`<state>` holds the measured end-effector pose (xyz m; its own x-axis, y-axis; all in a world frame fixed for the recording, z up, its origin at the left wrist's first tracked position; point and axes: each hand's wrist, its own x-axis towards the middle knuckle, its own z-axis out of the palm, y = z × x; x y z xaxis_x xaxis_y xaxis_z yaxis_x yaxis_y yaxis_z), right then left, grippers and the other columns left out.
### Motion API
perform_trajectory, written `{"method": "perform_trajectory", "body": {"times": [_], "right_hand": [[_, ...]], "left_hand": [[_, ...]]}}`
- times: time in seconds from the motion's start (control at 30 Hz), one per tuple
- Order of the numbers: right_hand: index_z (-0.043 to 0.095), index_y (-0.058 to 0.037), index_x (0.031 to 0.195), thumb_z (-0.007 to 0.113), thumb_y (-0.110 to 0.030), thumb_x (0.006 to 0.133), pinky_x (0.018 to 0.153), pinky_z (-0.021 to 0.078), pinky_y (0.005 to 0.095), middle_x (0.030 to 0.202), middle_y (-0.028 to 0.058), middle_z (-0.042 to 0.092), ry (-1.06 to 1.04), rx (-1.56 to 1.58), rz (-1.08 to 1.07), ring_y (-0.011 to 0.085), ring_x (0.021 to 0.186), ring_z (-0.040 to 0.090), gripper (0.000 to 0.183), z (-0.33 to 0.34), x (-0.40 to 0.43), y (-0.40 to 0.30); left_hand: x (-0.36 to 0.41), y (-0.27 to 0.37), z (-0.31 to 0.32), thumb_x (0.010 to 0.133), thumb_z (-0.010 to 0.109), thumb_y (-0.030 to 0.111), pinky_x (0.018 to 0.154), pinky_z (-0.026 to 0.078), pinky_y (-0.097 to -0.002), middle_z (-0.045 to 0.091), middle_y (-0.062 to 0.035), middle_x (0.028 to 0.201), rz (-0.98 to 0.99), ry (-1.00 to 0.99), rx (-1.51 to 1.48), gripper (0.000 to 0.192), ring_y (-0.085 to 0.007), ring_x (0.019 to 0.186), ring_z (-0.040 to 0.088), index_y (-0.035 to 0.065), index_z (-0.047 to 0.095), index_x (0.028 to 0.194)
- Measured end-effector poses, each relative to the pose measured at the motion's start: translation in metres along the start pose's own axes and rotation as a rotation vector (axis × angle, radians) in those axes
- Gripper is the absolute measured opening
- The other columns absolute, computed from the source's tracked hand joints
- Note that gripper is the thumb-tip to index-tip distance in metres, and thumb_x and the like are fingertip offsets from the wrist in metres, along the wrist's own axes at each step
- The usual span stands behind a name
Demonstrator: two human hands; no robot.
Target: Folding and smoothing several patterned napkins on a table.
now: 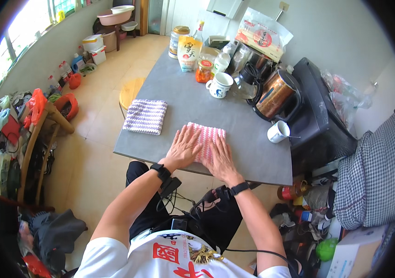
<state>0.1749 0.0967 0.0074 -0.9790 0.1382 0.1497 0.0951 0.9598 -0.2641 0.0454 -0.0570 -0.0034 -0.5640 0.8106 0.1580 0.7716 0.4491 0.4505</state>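
Note:
A folded pink-and-white striped cloth (204,135) lies on the grey table (253,163), close to the edge before me. My left hand (182,148) rests flat on its left side, fingers slightly spread. On the right side of the same cloth lies my right hand (222,158), palm down with fingers extended. Neither hand grips anything, and together they cover part of the cloth. To the left, near the table's left edge, sits a folded purple-and-white striped cloth (145,116) of similar make.
A white mug (220,85), a glass jug (246,85) and an electric kettle (276,95) stand toward the back right. Nearer is a white cup (278,132) with a handle of some utensil protruding. Jars and bottles line the back. A wooden stool (131,93) is left of the table.

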Motion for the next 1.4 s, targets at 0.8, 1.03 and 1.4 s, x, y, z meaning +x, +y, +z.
{"method": "perform_trajectory", "body": {"times": [0.8,1.03,1.4], "right_hand": [[0.045,-0.0027,0.14,0.072,-0.04,0.082,0.115,0.0255,0.0491,0.149,0.0239,0.037,0.058,0.013,-0.06,0.0378,0.141,0.031,0.074,-0.011,0.007,-0.012],[0.054,-0.0059,0.134,0.069,-0.031,0.086,0.11,0.0348,0.0462,0.141,0.021,0.047,0.12,-0.077,-0.101,0.0348,0.136,0.039,0.056,0.003,0.001,-0.001],[0.046,-0.0042,0.137,0.073,-0.038,0.084,0.104,0.0401,0.0434,0.136,0.0213,0.048,0.379,0.242,-0.1,0.0359,0.128,0.045,0.068,-0.031,0.009,-0.052]], "left_hand": [[-0.03,-0.149,-0.099,0.086,0.05,-0.001,0.106,0.043,-0.0384,0.057,-0.0125,0.135,0.032,0.18,0.117,0.039,-0.0289,0.124,0.054,0.0064,0.062,0.122],[-0.029,-0.139,-0.1,0.086,0.051,0.0,0.097,0.049,-0.04,0.066,-0.0135,0.118,0.014,0.355,0.169,0.036,-0.0313,0.111,0.062,0.0051,0.063,0.12],[-0.001,0.023,-0.166,0.084,0.056,0.0,0.081,0.054,-0.0374,0.068,-0.0179,0.104,0.145,0.432,-0.304,0.03,-0.0348,0.091,0.067,0.0029,0.065,0.112]]}}
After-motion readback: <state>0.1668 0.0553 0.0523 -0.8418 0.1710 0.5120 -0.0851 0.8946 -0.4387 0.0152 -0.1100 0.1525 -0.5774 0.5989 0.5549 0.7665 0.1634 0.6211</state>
